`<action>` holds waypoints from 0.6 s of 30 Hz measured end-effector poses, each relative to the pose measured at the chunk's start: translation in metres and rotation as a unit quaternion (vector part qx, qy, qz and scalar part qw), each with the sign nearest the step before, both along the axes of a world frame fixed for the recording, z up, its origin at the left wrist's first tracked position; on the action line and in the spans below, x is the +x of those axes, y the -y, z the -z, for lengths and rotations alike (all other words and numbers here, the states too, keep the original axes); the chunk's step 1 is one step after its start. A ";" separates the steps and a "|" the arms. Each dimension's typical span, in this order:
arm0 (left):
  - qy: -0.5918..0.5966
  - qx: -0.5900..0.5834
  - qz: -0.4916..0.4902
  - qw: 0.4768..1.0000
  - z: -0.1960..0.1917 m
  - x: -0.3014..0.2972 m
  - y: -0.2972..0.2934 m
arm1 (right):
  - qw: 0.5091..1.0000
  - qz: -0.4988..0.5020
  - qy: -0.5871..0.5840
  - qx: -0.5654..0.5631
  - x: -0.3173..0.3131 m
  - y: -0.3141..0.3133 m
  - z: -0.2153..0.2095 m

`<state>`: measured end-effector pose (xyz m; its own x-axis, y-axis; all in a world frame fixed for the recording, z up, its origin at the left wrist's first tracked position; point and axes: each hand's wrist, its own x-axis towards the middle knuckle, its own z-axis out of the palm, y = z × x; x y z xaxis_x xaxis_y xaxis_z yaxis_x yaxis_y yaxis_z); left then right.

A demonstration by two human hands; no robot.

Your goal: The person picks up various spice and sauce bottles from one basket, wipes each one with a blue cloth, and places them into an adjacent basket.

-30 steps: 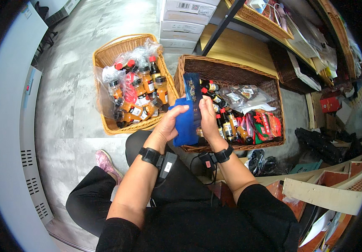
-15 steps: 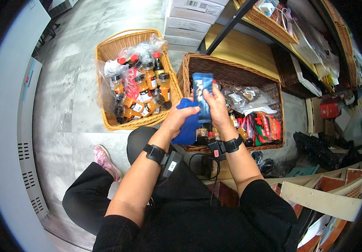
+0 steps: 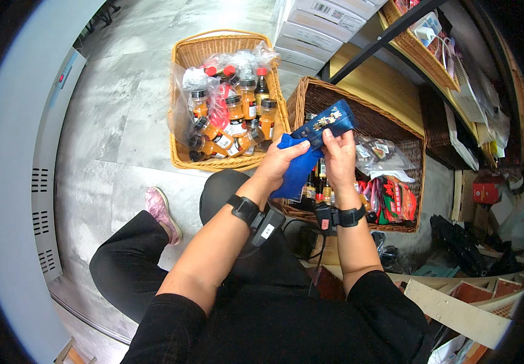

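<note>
From the head view I'm looking straight down on both hands at work. My left hand (image 3: 277,164) is closed, thumb on top, with a bunched blue cloth (image 3: 296,176) pinched in it. And there's the dark blue packet (image 3: 330,119), a long, flat one with pale print, slanting up to the right between the two hands. Its lower end meets the cloth by my left thumb; its upper end is in my right hand (image 3: 338,159), which is closed lightly, thumb against the lower edge and fingers behind.

All of this is held up over the left part of a dark wicker basket (image 3: 374,109). In there I can see bottles partly hidden below the hands, a clear bag (image 3: 383,153) with dark contents, and red and green packets (image 3: 399,201) at the right end.

Just to the left, a lighter wicker basket (image 3: 210,53) sits on the grey floor (image 3: 116,121), loaded with orange jars (image 3: 234,109) with black lids, a dark red-capped bottle (image 3: 261,88) and crumpled clear plastic. Beyond the baskets I've got stacked white boxes (image 3: 310,30).
</note>
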<state>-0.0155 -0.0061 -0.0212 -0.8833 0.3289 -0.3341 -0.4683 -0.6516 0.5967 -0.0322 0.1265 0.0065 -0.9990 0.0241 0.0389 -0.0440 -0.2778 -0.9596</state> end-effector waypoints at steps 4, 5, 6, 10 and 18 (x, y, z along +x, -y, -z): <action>-0.020 -0.004 0.042 0.999 -0.009 0.001 0.001 | 0.996 -0.038 0.066 -0.041 -0.010 -0.022 -0.009; -0.016 -0.013 0.041 0.999 -0.012 0.002 0.003 | 0.995 -0.045 0.075 -0.049 -0.012 -0.024 -0.008; -0.016 -0.013 0.039 0.999 -0.009 0.002 0.003 | 0.995 -0.047 0.075 -0.049 -0.013 -0.025 -0.006; -0.023 -0.013 0.027 0.999 -0.008 0.002 0.003 | 0.990 -0.056 0.083 -0.098 -0.014 -0.023 -0.001; 0.048 -0.124 -0.206 0.969 0.007 -0.001 0.018 | 0.990 0.024 0.087 -0.107 -0.029 -0.020 0.013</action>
